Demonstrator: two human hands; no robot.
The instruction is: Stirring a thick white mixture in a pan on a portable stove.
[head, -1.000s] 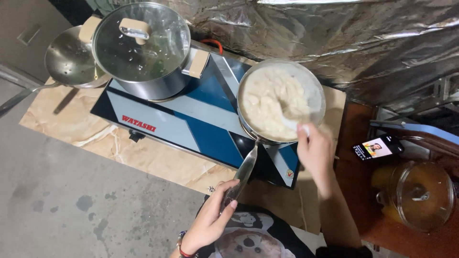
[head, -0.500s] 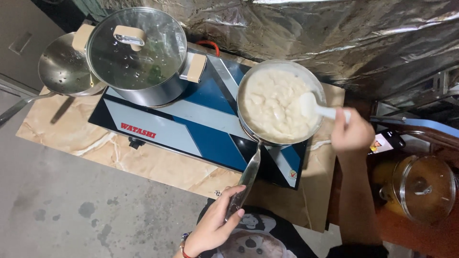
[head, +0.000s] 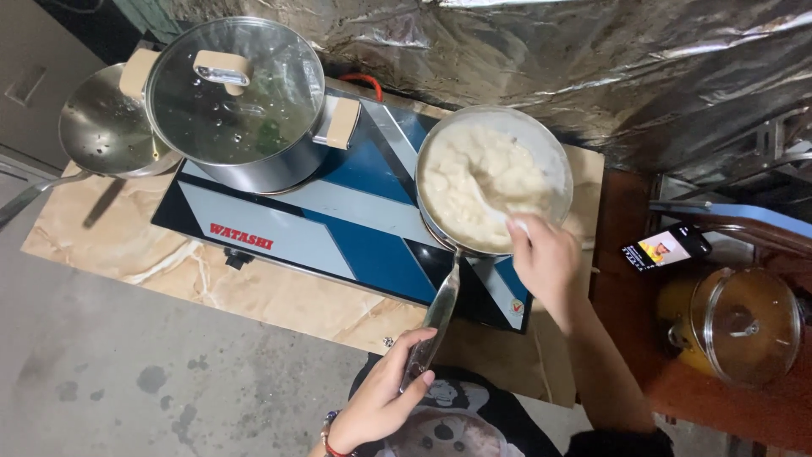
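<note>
Head view: left hand (head: 385, 398) wrapped round pan handle (head: 436, 317), right hand (head: 545, 262) gripping white spoon (head: 495, 211) in pan (head: 495, 178) of white mush on stove (head: 338, 228).

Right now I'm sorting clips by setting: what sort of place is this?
Probably a makeshift home cooking corner: a two-burner stove on a stone slab, foil sheeting lining the wall, a lidded pot and a pan of white mash.

The left hand (head: 385, 393) grips the pan's handle (head: 436, 317) while the right hand (head: 545, 262) stirs white mash (head: 474, 182).
</note>
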